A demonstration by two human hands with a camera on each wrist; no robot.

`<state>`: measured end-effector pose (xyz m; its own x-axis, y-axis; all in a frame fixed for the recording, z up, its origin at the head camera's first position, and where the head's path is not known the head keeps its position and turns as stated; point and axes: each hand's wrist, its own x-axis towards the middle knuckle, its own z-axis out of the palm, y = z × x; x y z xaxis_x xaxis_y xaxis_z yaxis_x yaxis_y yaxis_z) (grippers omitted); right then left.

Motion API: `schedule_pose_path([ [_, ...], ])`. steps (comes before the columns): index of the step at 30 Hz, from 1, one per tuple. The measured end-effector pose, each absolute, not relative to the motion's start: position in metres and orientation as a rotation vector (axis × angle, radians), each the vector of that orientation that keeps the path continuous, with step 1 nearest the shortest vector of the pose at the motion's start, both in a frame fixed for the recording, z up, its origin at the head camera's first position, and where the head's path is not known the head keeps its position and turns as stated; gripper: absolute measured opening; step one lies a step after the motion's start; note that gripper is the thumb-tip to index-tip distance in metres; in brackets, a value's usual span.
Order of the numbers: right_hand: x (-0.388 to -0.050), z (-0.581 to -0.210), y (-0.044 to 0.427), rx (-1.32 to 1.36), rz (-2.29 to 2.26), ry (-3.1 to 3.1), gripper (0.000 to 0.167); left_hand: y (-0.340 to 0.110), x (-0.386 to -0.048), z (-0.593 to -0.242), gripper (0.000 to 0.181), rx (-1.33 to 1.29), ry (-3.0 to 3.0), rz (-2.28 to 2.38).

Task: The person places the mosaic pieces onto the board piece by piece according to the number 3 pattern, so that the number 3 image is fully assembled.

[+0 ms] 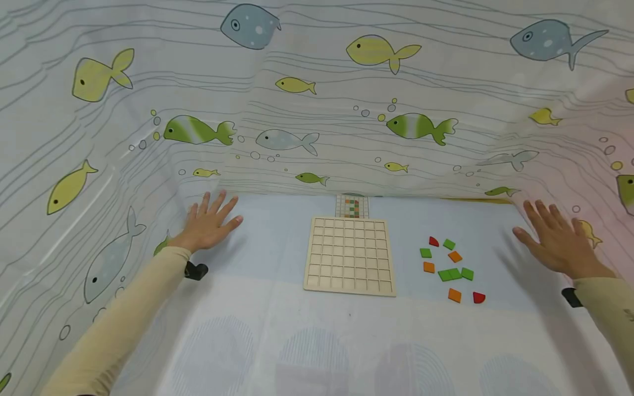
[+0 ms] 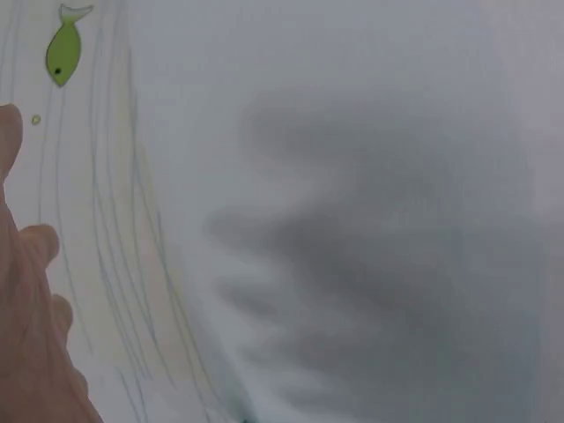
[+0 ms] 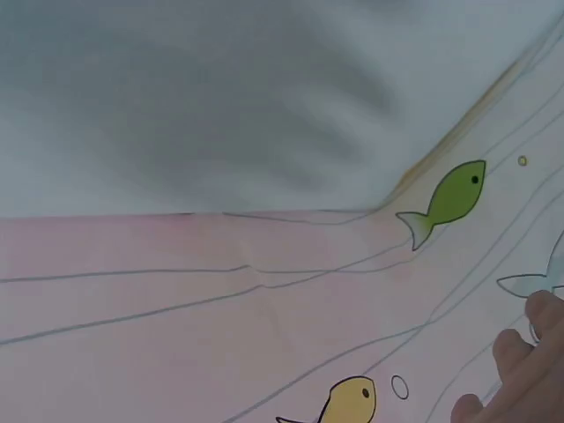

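Okay, my left hand (image 1: pixel 205 225) and right hand (image 1: pixel 561 243) are splayed, empty; tiles (image 1: pixel 454 274) right of centre look light, stiff, edge-pinchable.

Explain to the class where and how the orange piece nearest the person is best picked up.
Probably pinch the orange piece by two opposite straight edges, bringing the right hand down from above: it lies flat, with its edges standing free.
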<state>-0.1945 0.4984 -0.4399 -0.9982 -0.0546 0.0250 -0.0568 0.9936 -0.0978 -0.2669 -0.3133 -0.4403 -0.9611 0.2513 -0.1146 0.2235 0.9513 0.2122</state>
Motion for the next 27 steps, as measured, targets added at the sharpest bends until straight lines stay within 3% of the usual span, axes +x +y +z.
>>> schedule_pose_path([
  [9, -0.206, -0.458, 0.469, 0.148, 0.264, -3.114, 0.085, -0.279, -0.263, -0.474, 0.092, 0.402, 2.925, 0.436],
  [17, -0.222, -0.474, 0.414, 0.396, 0.315, -3.073, 0.067, -0.210, -0.237, -0.488, 0.095, 0.500, 2.789, 0.704],
  [27, -0.235, -0.477, 0.376, 0.640, 0.463, -3.042, 0.053, -0.145, -0.202, -0.502, 0.100, 0.416, 2.671, 1.015],
])
